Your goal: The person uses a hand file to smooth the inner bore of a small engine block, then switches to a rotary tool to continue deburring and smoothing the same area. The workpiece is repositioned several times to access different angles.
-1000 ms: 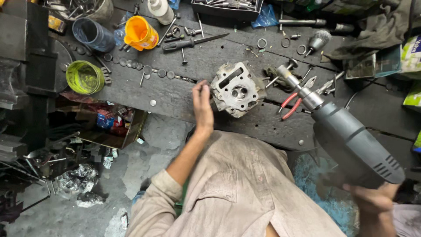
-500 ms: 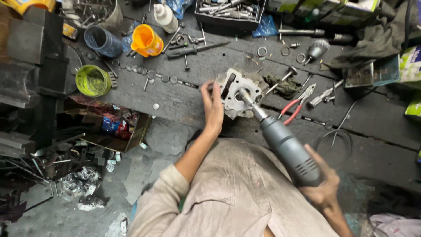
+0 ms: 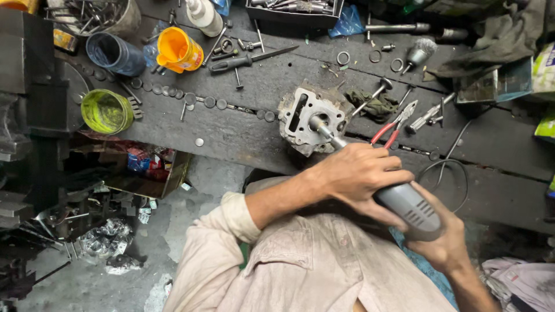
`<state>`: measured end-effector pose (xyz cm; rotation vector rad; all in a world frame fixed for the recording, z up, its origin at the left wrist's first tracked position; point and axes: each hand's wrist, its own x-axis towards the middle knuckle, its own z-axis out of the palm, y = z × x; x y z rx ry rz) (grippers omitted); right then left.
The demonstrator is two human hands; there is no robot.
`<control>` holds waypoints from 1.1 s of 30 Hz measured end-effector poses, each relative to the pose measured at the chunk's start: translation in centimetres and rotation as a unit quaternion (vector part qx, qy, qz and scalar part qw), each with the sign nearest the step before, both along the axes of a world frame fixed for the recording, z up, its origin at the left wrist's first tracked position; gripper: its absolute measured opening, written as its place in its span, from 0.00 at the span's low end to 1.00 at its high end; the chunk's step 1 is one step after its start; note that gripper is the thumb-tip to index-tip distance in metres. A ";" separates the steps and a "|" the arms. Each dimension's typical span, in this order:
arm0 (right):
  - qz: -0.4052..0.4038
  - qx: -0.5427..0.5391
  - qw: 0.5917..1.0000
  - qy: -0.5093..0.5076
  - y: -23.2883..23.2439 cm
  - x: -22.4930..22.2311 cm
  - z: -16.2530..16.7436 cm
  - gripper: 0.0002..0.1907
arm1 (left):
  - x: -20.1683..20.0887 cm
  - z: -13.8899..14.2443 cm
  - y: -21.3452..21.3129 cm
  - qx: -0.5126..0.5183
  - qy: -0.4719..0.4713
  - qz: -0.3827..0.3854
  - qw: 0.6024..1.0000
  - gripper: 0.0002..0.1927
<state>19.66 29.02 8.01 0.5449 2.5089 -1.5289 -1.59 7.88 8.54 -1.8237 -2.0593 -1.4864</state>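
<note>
Both hands on grey power tool, tip at metal engine part on dark tabletop.

Left hand [image 3: 361, 173] wrapped over front of the grey power tool [image 3: 404, 205], fingers closed around it; right hand [image 3: 442, 245] grips its rear from below. Tool tip sits in the central hole of the metal engine part [image 3: 309, 118], mid tabletop [image 3: 231, 130]. Red-handled pliers [image 3: 396, 124] just right of part; yellow cup [image 3: 178, 51] and green tub [image 3: 107, 111] well left.

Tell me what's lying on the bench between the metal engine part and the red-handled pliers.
In the head view, a crumpled dark green rag and a valve-like metal stem lie between the engine part and the pliers.
</note>
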 end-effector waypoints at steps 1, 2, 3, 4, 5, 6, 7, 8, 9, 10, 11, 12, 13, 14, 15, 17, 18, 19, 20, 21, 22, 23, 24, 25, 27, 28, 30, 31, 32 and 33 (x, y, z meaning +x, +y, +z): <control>-0.012 -0.033 0.999 -0.019 0.1 -0.4 0.4 0.57 | -0.3 0.0 0.3 -0.023 -0.004 0.008 1.000 0.39; -0.024 -0.066 0.997 -0.040 0.2 -0.7 1.1 0.57 | -0.4 0.1 0.5 0.000 -0.013 0.026 1.000 0.38; -0.036 -0.100 0.992 -0.061 0.2 -1.3 1.7 0.57 | -0.5 0.1 0.5 0.021 -0.022 0.044 0.999 0.38; -0.025 -0.071 0.995 -0.067 0.0 -2.0 2.3 0.57 | -0.7 0.0 0.5 0.043 -0.027 0.061 0.997 0.37; -0.015 -0.042 0.996 -0.072 -0.1 -2.8 3.1 0.57 | -0.8 0.0 0.5 0.060 -0.030 0.067 0.996 0.37; -0.005 -0.014 0.997 -0.079 -0.3 -3.5 4.0 0.57 | -0.9 -0.1 0.3 0.076 -0.034 0.073 0.994 0.38; 0.004 0.001 0.996 -0.095 -0.6 -4.2 4.8 0.57 | -0.9 -0.1 0.2 0.092 -0.041 0.079 0.992 0.38; 0.013 0.016 0.994 -0.110 -0.9 -4.9 5.7 0.57 | -1.0 -0.2 0.2 0.105 -0.045 0.082 0.990 0.38; 0.022 0.030 0.992 -0.124 -1.3 -5.7 6.4 0.57 | -1.0 -0.3 0.0 0.119 -0.048 0.085 0.988 0.38; 0.037 0.040 0.991 -0.119 -1.7 -6.4 7.0 0.57 | -1.1 -0.3 -0.1 0.134 -0.049 0.088 0.986 0.39; 0.053 0.049 0.991 -0.114 -2.0 -7.0 7.5 0.57 | -1.2 -0.4 -0.1 0.135 -0.046 0.094 0.985 0.38; 0.068 0.057 0.990 -0.110 -2.3 -7.4 7.9 0.57 | -1.3 -0.4 -0.3 0.135 -0.044 0.099 0.985 0.38; 0.065 0.063 0.987 -0.135 -2.6 -7.7 8.1 0.56 | -1.3 -0.3 -0.5 0.135 -0.042 0.102 0.985 0.38; 0.059 0.070 0.983 -0.158 -2.7 -7.9 8.2 0.55 | -1.3 -0.2 -0.6 0.135 -0.043 0.101 0.985 0.38; 0.056 0.079 0.979 -0.178 -2.8 -7.9 8.3 0.54 | -1.2 0.0 -0.8 0.136 -0.041 0.102 0.985 0.38; 0.069 0.073 0.985 -0.137 -3.0 -7.6 7.6 0.55 | -1.3 0.2 -1.2 0.133 -0.030 0.106 0.985 0.38; 0.076 0.070 0.988 -0.116 -2.9 -7.2 7.0 0.55 | -1.2 0.3 -1.5 0.130 -0.025 0.105 0.986 0.38; 0.071 0.056 0.990 -0.108 -2.8 -6.7 6.2 0.54 | -1.1 0.4 -1.7 0.126 -0.020 0.105 0.986 0.38; 0.069 0.043 0.992 -0.100 -2.7 -6.2 5.2 0.54 | -1.0 0.4 -1.8 0.119 -0.014 0.084 0.989 0.37; 0.067 0.028 0.993 -0.092 -2.5 -5.5 4.1 0.53 | -1.0 0.4 -1.9 0.111 -0.007 0.062 0.992 0.37; 0.054 0.041 0.996 -0.060 -2.3 -4.6 3.0 0.54 | -0.9 0.3 -2.1 0.102 -0.003 0.042 0.994 0.37; 0.043 0.054 0.997 -0.031 -2.0 -3.4 2.1 0.55 | -0.8 0.1 -2.2 0.112 0.002 0.043 0.993 0.35; 0.035 0.065 0.997 -0.004 -1.5 -2.2 1.3 0.56 | -0.7 0.0 -2.3 0.120 0.006 0.046 0.992 0.34; 0.022 0.025 0.999 0.004 -0.9 -1.1 0.5 0.56 | -0.4 -0.2 -2.4 0.127 0.009 0.047 0.991 0.33; -0.015 -0.051 0.998 0.030 0.0 0.7 -1.2 0.56 | 0.0 -0.4 -2.7 0.112 0.006 0.059 0.992 0.25; -0.027 -0.040 0.998 0.041 0.2 1.3 -2.0 0.56 | 0.1 -0.4 -2.6 0.106 0.009 0.063 0.992 0.21; -0.052 -0.017 0.997 0.053 0.2 2.6 -3.2 0.55 | 0.6 -0.4 -2.1 0.098 0.018 0.073 0.992 0.26; -0.064 -0.005 0.997 0.048 -0.2 3.0 -3.9 0.51 | 1.0 -0.4 -1.7 0.093 0.015 0.077 0.993 0.29; -0.077 0.007 0.996 0.044 -0.8 3.1 -4.6 0.47 | 1.3 -0.3 -1.2 0.057 0.007 0.062 0.996 0.30; -0.088 0.020 0.995 0.042 -1.3 3.0 -5.2 0.44 | 1.5 -0.4 -0.5 0.024 0.001 0.047 0.999 0.32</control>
